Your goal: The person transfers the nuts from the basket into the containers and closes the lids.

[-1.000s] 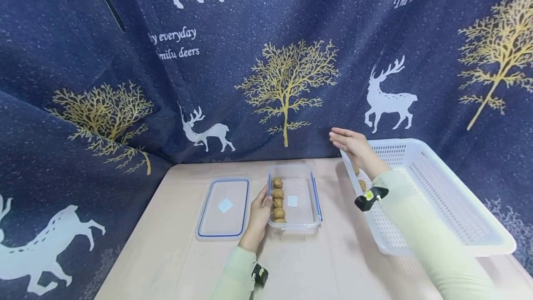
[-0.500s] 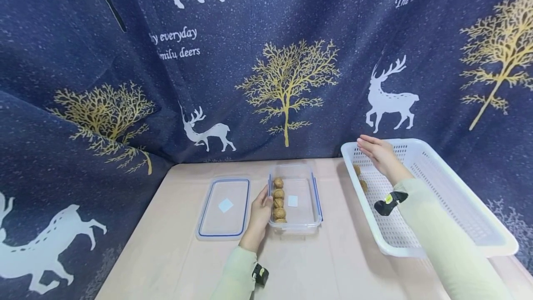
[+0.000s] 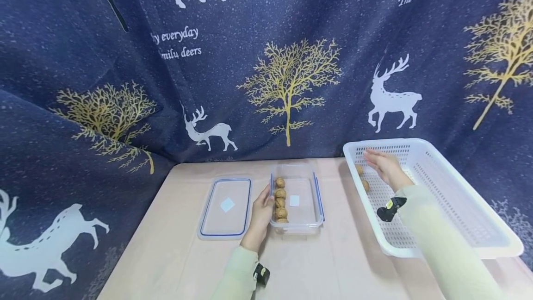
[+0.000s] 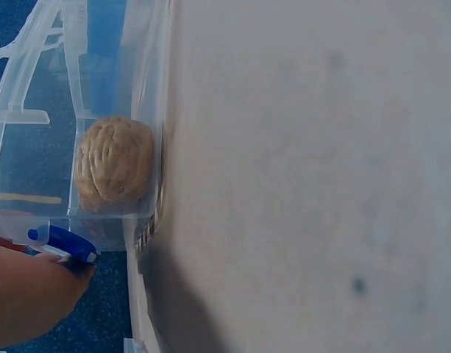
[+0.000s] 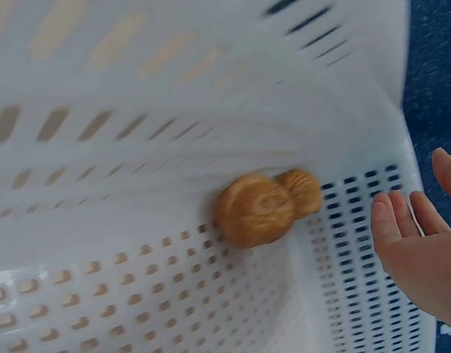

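My left hand [image 3: 261,209] holds the left wall of a clear plastic food container [image 3: 306,212], beside its blue-edged clip [image 4: 67,241]. Along that wall inside the container runs a row of several walnuts [image 3: 281,194]; the left wrist view shows the nearest walnut [image 4: 115,163] through the plastic. Over the far left part of a white plastic basket [image 3: 466,198] is my right hand [image 3: 387,168], its fingers extended and holding nothing. Two walnuts [image 5: 254,211] lie against the basket's side wall, a short way from those fingers.
A clear lid [image 3: 225,219] with a blue seal lies flat on the table left of the container. The pale tablecloth [image 3: 345,244] shows between container and basket. A dark blue deer-print curtain [image 3: 250,82] hangs behind the table.
My right hand has moved right and then lower, from above the basket's left rim to inside its outline. My left hand and the container have stayed in place.
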A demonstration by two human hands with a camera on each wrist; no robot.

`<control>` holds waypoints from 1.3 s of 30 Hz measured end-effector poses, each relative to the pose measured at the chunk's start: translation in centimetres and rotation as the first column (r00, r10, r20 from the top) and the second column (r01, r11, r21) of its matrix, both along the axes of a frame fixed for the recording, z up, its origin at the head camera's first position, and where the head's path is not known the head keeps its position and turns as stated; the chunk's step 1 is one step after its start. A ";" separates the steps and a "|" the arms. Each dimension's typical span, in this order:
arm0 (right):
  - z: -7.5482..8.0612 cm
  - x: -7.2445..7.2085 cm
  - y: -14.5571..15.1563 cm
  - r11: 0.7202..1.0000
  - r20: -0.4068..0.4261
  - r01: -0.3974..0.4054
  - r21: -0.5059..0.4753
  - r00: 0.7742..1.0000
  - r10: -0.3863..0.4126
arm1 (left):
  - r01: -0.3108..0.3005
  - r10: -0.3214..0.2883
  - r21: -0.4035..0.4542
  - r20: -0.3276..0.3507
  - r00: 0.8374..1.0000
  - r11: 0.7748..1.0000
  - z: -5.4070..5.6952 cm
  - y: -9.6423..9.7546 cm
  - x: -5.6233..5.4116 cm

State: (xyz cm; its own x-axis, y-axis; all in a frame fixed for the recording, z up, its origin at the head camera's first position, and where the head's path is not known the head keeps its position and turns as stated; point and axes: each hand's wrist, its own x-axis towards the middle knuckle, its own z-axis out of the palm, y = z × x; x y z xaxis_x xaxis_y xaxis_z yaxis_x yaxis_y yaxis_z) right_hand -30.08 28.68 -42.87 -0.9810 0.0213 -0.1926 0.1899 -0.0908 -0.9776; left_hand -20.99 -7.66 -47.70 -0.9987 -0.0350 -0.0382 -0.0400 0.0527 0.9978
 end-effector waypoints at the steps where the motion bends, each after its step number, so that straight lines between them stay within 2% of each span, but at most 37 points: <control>1: -0.3 -0.1 0.1 1.000 0.002 -0.012 0.014 1.000 0.012 | -0.003 0.003 0.004 -0.004 1.000 1.000 -0.5 0.0 -0.3; 4: -1.3 -0.2 0.3 0.996 0.013 -0.044 0.072 0.999 0.043 | -0.011 0.011 0.006 -0.015 1.000 1.000 -1.7 -0.1 -0.9; 8: -2.5 -0.2 0.8 0.993 0.022 -0.078 0.087 0.997 0.077 | -0.021 0.021 -0.004 -0.016 1.000 1.000 -2.3 -0.1 -1.3; 15: -3.9 -0.5 1.4 0.981 0.080 -0.159 0.109 0.985 0.151 | -0.036 0.036 -0.032 -0.003 0.999 0.999 -1.9 -0.1 -1.1; 22: -4.3 -0.7 1.5 0.986 0.111 -0.161 0.034 0.981 0.156 | -0.023 0.023 -0.001 -0.004 1.000 1.000 -2.1 -0.2 -1.1; 27: -4.9 -0.9 1.7 0.984 0.102 -0.178 -0.011 0.979 0.178 | -0.029 0.030 -0.023 0.011 1.000 0.999 -2.0 -0.1 -1.0; 30: -5.3 -1.2 1.6 0.973 0.059 -0.228 0.032 0.972 0.226 | -0.030 0.030 -0.026 0.016 0.999 0.999 -2.0 -0.1 -1.0; 32: -5.7 -1.4 1.5 0.971 0.045 -0.229 0.062 0.973 0.226 | -0.030 0.030 -0.021 0.018 0.999 0.999 -2.0 -0.1 -1.0; 39: -6.0 -1.8 1.3 0.973 0.091 -0.166 0.161 0.984 0.153 | -0.024 0.024 -0.014 0.005 1.000 1.000 -2.0 -0.2 -1.1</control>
